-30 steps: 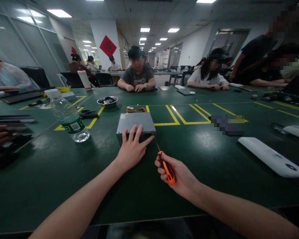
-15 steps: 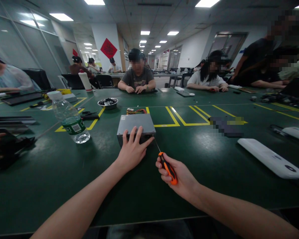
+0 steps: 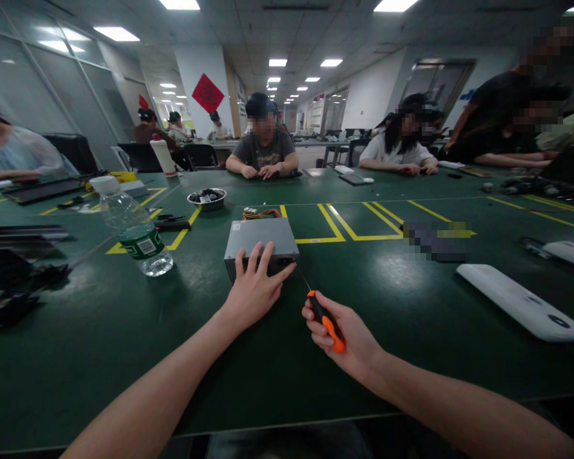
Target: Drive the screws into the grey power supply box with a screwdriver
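A grey metal computer power supply (image 3: 259,233) sits on the green table in front of me, with colored cables behind it. My left hand (image 3: 254,290) rests on its top and near face, fingers spread, index finger stretched toward the right front corner. Wrapped around the orange and black handle of a screwdriver (image 3: 327,324) is my right hand (image 3: 350,331). The screwdriver's thin shaft points up and left to that same corner, near my left index finger. Whether its tip sits in a screw is too small to tell.
Left of the power supply stands a water bottle (image 3: 143,236), with a metal bowl (image 3: 207,199) of small dark parts beyond. A white oblong device (image 3: 521,303) lies at right. Yellow tape (image 3: 323,240) marks the table (image 3: 268,395). Several people sit around, one person (image 3: 264,150) opposite.
The screwdriver handle has turned, and my right hand has shifted slightly to the right with it. My left hand and the power supply stay in place. A person's hand at far left has left the view.
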`<action>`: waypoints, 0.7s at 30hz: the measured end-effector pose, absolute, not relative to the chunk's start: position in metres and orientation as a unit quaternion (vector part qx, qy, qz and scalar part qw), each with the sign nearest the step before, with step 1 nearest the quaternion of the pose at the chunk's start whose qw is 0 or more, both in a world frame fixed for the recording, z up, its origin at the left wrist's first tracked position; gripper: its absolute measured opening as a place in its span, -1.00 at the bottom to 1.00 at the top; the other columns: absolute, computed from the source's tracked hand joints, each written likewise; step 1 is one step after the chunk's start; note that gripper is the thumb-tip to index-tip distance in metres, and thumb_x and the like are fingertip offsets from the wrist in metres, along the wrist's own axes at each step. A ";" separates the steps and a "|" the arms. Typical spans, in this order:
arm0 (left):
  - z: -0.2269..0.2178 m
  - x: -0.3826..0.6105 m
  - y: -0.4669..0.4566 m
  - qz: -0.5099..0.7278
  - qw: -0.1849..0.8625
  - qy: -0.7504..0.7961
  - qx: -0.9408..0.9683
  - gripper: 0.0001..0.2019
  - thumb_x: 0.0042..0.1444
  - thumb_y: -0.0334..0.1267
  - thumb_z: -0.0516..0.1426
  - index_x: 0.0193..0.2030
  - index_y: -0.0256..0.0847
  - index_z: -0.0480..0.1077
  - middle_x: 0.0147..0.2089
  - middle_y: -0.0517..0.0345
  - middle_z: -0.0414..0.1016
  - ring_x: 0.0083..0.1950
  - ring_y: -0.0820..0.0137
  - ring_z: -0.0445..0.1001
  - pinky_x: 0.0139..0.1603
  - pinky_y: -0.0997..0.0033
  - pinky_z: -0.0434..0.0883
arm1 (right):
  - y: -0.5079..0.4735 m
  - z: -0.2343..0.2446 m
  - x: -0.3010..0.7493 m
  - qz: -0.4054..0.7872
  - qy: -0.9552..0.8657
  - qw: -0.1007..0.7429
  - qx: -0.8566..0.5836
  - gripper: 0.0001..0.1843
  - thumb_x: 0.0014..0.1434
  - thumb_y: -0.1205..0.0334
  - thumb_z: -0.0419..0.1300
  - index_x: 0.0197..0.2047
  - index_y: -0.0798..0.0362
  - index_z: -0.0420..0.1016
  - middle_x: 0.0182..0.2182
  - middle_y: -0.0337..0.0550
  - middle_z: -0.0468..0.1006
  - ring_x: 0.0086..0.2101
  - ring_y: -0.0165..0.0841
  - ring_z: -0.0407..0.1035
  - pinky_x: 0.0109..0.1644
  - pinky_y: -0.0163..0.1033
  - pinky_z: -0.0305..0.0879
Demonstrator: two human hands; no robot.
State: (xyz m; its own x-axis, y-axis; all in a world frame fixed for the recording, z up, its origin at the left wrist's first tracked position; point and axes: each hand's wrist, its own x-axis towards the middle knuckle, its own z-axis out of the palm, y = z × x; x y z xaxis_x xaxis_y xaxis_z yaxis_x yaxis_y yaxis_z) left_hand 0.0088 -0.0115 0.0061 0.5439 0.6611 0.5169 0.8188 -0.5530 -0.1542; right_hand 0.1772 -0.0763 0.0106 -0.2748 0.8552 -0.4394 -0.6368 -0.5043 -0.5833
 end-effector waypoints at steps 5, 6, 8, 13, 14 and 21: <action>0.008 0.008 -0.013 -0.194 0.202 -0.428 -0.859 -0.56 0.13 -0.25 0.02 0.17 0.10 0.16 0.30 -0.02 -0.01 0.27 -0.01 -0.01 0.15 -0.22 -0.05 | -0.074 0.008 0.181 0.786 -0.158 0.472 -0.368 -0.66 0.24 0.20 -0.09 -0.44 0.19 0.35 -0.65 -0.26 0.26 -0.73 -0.61 0.05 -0.73 -0.51 -0.05; 0.008 0.009 -0.013 -0.190 0.205 -0.430 -0.859 -0.56 0.14 -0.25 0.01 0.18 0.09 0.15 0.30 -0.03 -0.01 0.27 -0.02 -0.01 0.15 -0.23 -0.04 | -0.074 0.007 0.182 0.787 -0.159 0.470 -0.367 -0.67 0.23 0.20 -0.09 -0.44 0.19 0.35 -0.65 -0.27 0.26 -0.73 -0.61 0.05 -0.73 -0.50 -0.06; 0.009 0.009 -0.013 -0.180 0.213 -0.434 -0.857 -0.55 0.14 -0.26 0.01 0.19 0.10 0.13 0.30 -0.04 0.00 0.27 -0.02 0.00 0.14 -0.23 -0.03 | -0.074 0.007 0.182 0.789 -0.158 0.469 -0.365 -0.68 0.22 0.19 -0.07 -0.43 0.18 0.35 -0.65 -0.27 0.26 -0.73 -0.61 0.05 -0.72 -0.50 -0.06; 0.010 0.012 -0.014 -0.165 0.229 -0.442 -0.851 -0.54 0.14 -0.26 0.00 0.20 0.08 0.12 0.29 -0.05 0.03 0.26 -0.02 0.02 0.14 -0.24 -0.01 | -0.074 0.008 0.182 0.787 -0.159 0.469 -0.366 -0.70 0.21 0.19 -0.06 -0.43 0.18 0.34 -0.64 -0.27 0.25 -0.72 -0.61 0.05 -0.71 -0.50 -0.07; 0.010 0.012 -0.014 -0.163 0.231 -0.443 -0.851 -0.54 0.14 -0.27 0.00 0.20 0.08 0.12 0.29 -0.05 0.04 0.26 -0.02 0.03 0.14 -0.24 -0.01 | -0.074 0.008 0.182 0.788 -0.160 0.469 -0.366 -0.70 0.21 0.19 -0.06 -0.43 0.18 0.34 -0.64 -0.28 0.25 -0.72 -0.61 0.05 -0.71 -0.49 -0.07; 0.010 0.012 -0.016 -0.154 0.245 -0.442 -0.849 -0.51 0.12 -0.32 0.01 0.21 0.08 0.10 0.29 -0.05 0.04 0.25 -0.05 0.04 0.13 -0.25 0.02 | -0.074 0.007 0.181 0.793 -0.158 0.467 -0.358 -0.72 0.20 0.18 -0.05 -0.42 0.17 0.34 -0.65 -0.28 0.25 -0.71 -0.60 0.04 -0.70 -0.49 -0.06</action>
